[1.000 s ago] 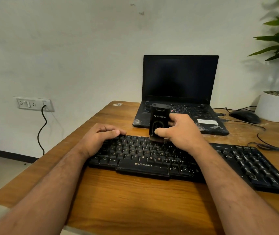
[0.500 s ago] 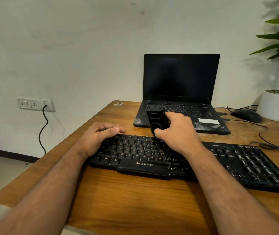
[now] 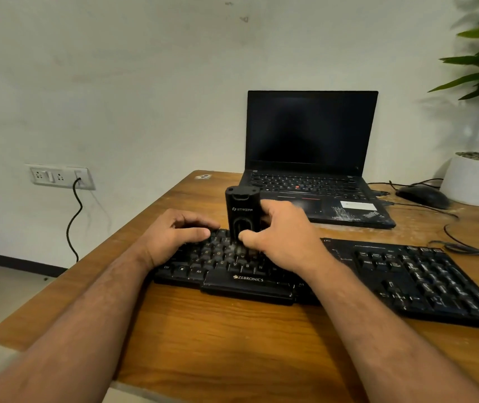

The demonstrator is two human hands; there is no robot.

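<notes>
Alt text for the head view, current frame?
A person's right hand holds a black handheld device upright, its lower end on the keys of a black keyboard, while the left hand rests on the keyboard's left end. Behind, on the wooden table, are an open laptop with a dark screen, a mouse and a potted plant.

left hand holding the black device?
No, the right hand grips the black device upright over the keyboard, while the left hand rests on the keys beside it.
</notes>
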